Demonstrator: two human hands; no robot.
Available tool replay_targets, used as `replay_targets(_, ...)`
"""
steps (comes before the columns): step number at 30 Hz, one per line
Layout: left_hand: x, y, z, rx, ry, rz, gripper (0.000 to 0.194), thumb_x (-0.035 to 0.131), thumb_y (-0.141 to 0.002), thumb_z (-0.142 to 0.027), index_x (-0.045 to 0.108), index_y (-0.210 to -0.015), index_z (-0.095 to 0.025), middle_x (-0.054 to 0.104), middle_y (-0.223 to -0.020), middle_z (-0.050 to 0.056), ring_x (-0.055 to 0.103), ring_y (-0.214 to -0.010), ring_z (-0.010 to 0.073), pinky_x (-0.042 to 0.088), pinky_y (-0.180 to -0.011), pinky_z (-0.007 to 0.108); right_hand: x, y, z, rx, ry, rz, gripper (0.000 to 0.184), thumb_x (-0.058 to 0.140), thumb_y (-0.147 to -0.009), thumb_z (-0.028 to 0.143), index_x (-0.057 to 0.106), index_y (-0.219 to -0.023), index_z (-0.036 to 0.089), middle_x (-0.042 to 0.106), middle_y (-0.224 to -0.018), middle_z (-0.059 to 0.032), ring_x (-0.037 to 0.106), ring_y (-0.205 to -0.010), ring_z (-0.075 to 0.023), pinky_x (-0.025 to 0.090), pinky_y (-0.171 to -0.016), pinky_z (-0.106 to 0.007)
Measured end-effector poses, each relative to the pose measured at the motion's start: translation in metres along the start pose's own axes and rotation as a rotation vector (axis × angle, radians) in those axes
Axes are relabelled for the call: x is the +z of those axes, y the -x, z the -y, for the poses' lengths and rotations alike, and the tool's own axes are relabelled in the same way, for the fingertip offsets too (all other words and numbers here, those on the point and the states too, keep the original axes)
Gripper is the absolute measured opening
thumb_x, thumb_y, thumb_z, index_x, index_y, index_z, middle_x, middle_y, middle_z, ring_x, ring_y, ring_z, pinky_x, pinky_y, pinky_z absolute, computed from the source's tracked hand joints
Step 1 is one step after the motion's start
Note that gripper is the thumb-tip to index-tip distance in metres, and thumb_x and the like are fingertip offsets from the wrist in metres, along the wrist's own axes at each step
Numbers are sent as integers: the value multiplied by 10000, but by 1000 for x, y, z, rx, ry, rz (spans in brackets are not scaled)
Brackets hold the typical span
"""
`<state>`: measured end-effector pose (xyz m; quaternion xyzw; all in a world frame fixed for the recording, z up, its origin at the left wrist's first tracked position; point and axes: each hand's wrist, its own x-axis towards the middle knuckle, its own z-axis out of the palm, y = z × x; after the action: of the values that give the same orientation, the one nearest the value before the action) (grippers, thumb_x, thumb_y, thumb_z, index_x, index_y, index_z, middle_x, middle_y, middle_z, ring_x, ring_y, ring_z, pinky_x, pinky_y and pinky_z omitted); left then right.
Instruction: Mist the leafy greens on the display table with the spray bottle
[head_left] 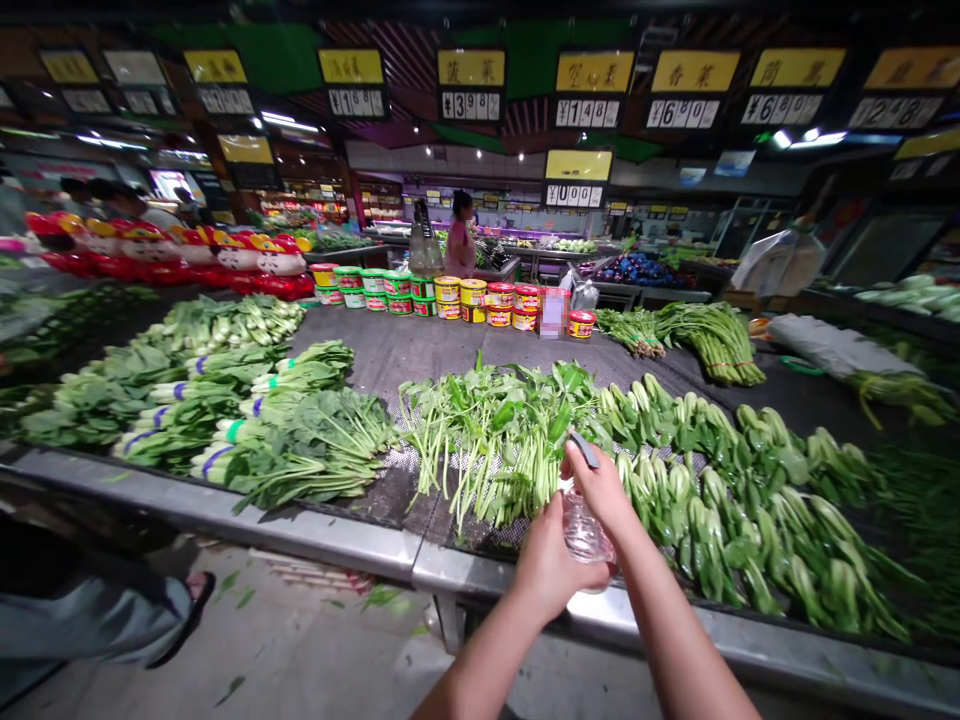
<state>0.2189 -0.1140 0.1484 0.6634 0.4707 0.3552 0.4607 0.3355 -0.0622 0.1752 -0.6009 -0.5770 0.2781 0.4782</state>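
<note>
A clear plastic bottle (583, 530) sits upright in my left hand (551, 570), whose fingers wrap round its lower body. My right hand (600, 485) is closed on the bottle's top, pinching a small grey cap or nozzle (585, 450). Both hands hover above the front edge of a vegetable stand, over loose leafy greens (495, 430) and beside rows of bok choy (720, 480).
The metal rim (300, 530) of the stand runs across in front of me. Banded bundles of greens (247, 420) lie at the left, colourful tubs (465, 298) along the back. A person (459, 235) stands far behind. Someone's leg and sandal (112, 610) are at the lower left.
</note>
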Motion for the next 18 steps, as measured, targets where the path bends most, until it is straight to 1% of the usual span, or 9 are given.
replay_targets(3,-2,3,1,29,-50,-22,701,818,-433,-280,527,-1064,-187,618,-997,66,578,-860,254,477,-722,342,-1,1,0,-16,11,-7,429,419,-810,602,603,-776,216,663,-775,-66,599,-678,-214,483,-649,-364)
replay_targets(6,-6,5,0,79,-43,-17,686,816,-464,-312,529,-1075,-193,623,-1005,60,584,-871,245,484,-731,333,-4,3,3,-51,35,43,420,490,-779,583,618,-896,201,659,-854,-59,604,-785,-218,481,-720,-356)
replay_targets(9,-8,7,0,97,-35,-26,682,811,-494,-351,525,-1093,-194,625,-1020,60,584,-901,246,482,-759,335,-5,8,7,-76,18,91,447,513,-773,568,615,-978,185,651,-904,-56,598,-802,-210,476,-747,-355)
replay_targets(12,-11,10,1,72,-42,-66,706,825,-468,-359,521,-1083,-189,626,-1009,57,584,-894,246,482,-754,335,-1,14,9,-73,-42,112,482,480,-795,571,597,-1067,191,652,-962,-69,600,-834,-216,479,-751,-359)
replay_targets(15,-17,13,-1,57,-48,-84,697,823,-465,-340,521,-1074,-190,629,-987,52,588,-870,240,481,-739,328,5,17,11,-93,-82,147,467,447,-825,558,589,-1091,201,649,-974,-70,596,-853,-212,479,-762,-359)
replay_targets(18,-23,16,-2,65,-45,-80,670,807,-484,-306,521,-1079,-191,632,-977,53,589,-862,237,478,-732,323,14,17,15,-98,-66,133,461,427,-842,543,582,-1103,196,644,-961,-66,582,-813,-197,474,-745,-350)
